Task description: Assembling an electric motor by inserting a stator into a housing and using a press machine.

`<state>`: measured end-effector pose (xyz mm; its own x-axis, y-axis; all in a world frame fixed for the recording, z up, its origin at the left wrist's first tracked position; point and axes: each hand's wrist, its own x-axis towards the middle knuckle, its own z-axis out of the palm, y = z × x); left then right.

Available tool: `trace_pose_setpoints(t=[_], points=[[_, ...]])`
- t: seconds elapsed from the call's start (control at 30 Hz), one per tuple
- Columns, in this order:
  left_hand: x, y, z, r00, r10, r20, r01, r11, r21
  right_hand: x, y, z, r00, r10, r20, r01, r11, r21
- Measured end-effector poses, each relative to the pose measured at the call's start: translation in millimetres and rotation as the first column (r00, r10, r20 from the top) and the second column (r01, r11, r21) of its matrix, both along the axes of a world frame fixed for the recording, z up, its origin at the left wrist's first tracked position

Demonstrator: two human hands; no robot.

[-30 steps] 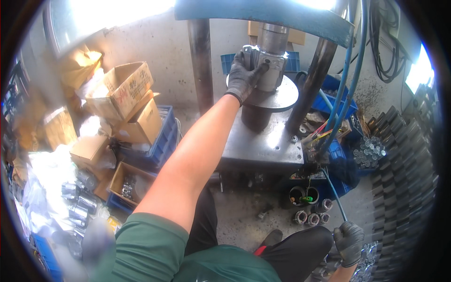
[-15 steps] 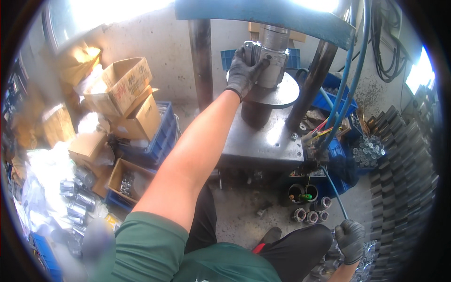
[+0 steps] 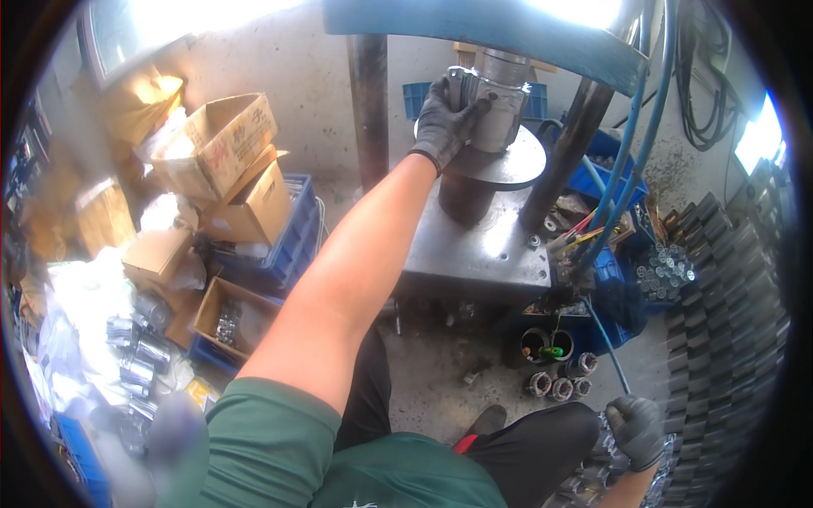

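A grey cylindrical metal housing [image 3: 494, 127] stands upright on the round steel plate [image 3: 517, 165] of a press. My left hand [image 3: 446, 127], in a dark grey glove, grips its left side, the thumb lying across the front. Above the housing, a metal cylinder [image 3: 506, 66] meets its top, under the blue crossbeam [image 3: 483, 34]. Low on the right, my gloved right hand [image 3: 637, 430] is closed around the end of a long thin lever [image 3: 608, 347] that slants up to the press's side.
Cardboard boxes [image 3: 212, 152] and a blue crate [image 3: 292, 245] are piled on the left. Blue hoses [image 3: 631, 161] hang beside the right post [image 3: 567, 152]. Wound metal rings [image 3: 561, 389] sit on the floor, and stacked dark metal parts [image 3: 720, 339] line the right side.
The view has shifted slightly. Both hands keep their holds, the left on the housing and the right on the lever; no clear movement of either thing shows.
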<state>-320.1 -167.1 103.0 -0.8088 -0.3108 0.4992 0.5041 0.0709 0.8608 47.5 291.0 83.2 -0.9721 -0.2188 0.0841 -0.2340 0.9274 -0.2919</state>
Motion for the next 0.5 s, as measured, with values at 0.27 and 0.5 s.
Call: trace_pose_setpoints(t=[0.27,0.5], points=[[-3.6,-2.8,-1.0,0.999,0.005,-0.051,-0.003,0.999,0.040,-24.1,16.7,21.3,0.999,0.038,0.036,-0.034,0.993,-0.111],[4.0,-3.2,2.7,1.000,-0.006,0.004,0.006,0.999,-0.038,-26.5,7.3,33.9,0.887,0.110,0.448,-0.289,0.890,0.354]])
